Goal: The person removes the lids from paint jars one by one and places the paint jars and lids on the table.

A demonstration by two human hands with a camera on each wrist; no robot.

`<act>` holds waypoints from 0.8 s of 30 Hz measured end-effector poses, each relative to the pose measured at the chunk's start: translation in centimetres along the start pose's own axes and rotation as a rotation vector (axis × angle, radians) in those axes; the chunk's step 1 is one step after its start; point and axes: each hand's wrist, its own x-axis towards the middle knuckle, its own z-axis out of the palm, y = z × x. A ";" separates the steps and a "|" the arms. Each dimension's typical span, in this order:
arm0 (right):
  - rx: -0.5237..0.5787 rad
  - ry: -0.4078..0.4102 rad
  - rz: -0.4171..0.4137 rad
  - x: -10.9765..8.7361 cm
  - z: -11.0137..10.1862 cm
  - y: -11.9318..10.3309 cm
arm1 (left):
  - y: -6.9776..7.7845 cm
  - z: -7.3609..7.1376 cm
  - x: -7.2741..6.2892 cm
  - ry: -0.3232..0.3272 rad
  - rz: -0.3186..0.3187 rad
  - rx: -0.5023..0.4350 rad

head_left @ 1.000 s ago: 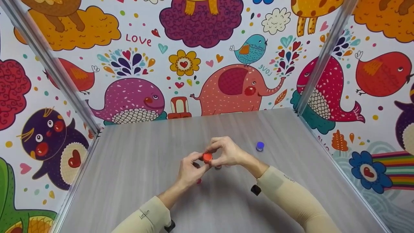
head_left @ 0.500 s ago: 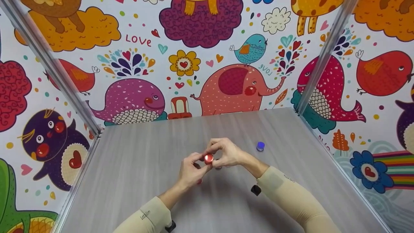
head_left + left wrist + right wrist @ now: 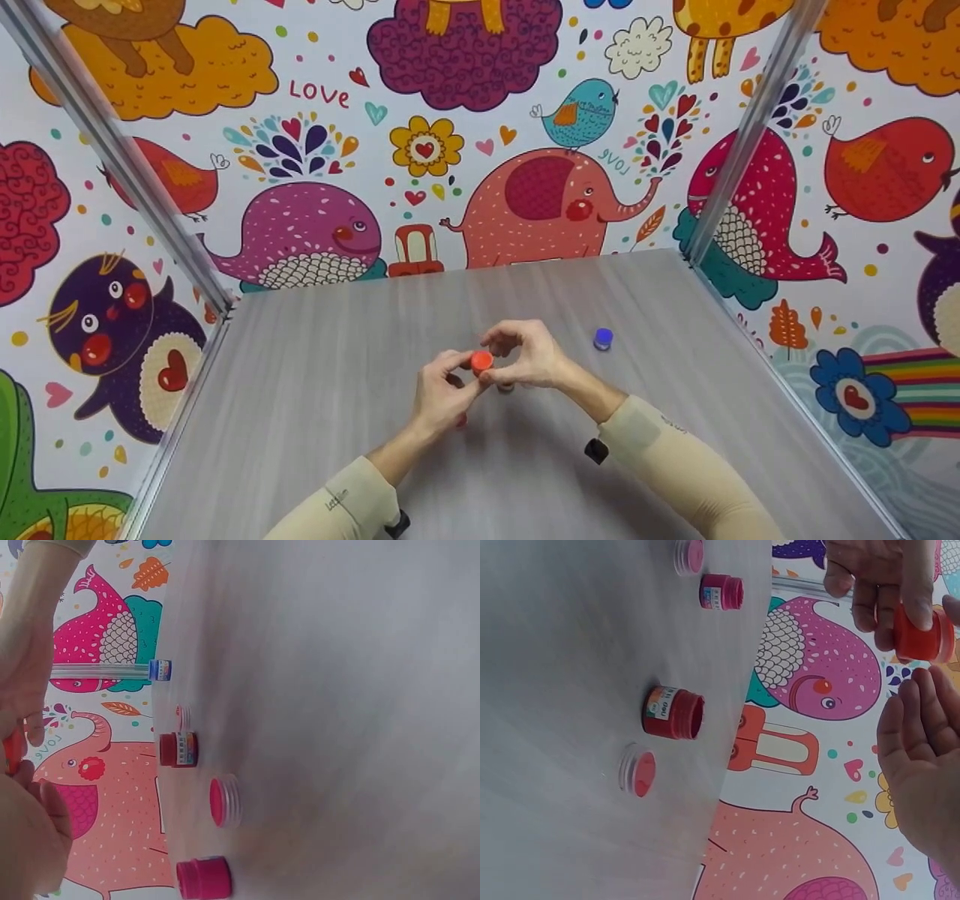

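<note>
In the head view my left hand grips a small orange-red paint jar between thumb and fingers, raised over the table. My right hand is on the jar's other side, its thumb close to the jar and its fingers lifted away. From the right wrist, the left hand clasps the jar, and the right fingers spread loosely just beneath it. Only an edge of the jar shows in the left wrist view, between both hands.
A dark red jar without its lid stands beside a round lid. Farther left are an open pink jar and a pink lid. A blue-capped jar stands at the right. Printed walls enclose the grey table.
The right fingers, which pinched the jar's rim, have lifted off it. The jar's top tilted toward the camera and caught light, then tipped back. The left hand keeps its grip.
</note>
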 end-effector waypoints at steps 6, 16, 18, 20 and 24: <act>0.011 0.081 0.039 -0.5 0.8 0.1 | 0.0 0.0 0.0 0.031 -0.004 0.010; -0.012 0.142 0.000 -0.4 1.4 0.2 | 0.1 0.1 0.0 0.029 -0.040 0.030; -0.021 0.142 -0.039 -0.3 1.4 0.4 | -0.1 0.1 0.0 0.026 -0.041 0.031; -0.018 0.138 -0.076 -0.2 1.4 0.5 | -0.2 0.1 0.0 0.023 -0.038 0.034; -0.011 0.115 -0.144 0.0 1.2 0.5 | -0.1 0.0 0.0 0.014 -0.032 0.039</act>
